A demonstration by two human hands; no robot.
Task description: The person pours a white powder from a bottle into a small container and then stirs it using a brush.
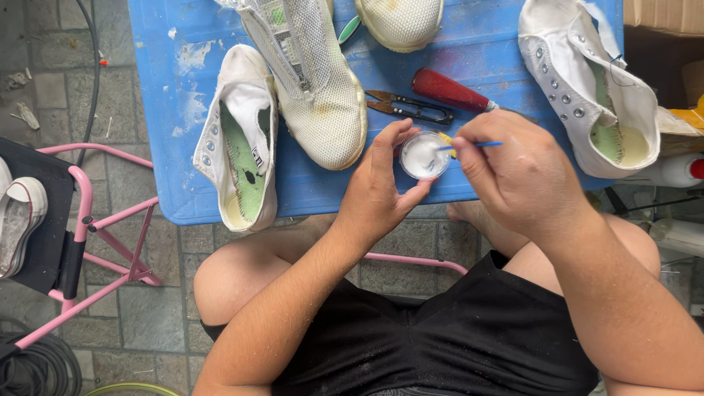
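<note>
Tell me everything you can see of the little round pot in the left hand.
The small round pot is shallow, with a clear rim, and looks like glass or plastic. It is open and filled with white paste or paint. The left hand pinches it between thumb and fingers, level, just above the near edge of the blue table. A thin blue stick, held by the right hand, dips into it.
</note>
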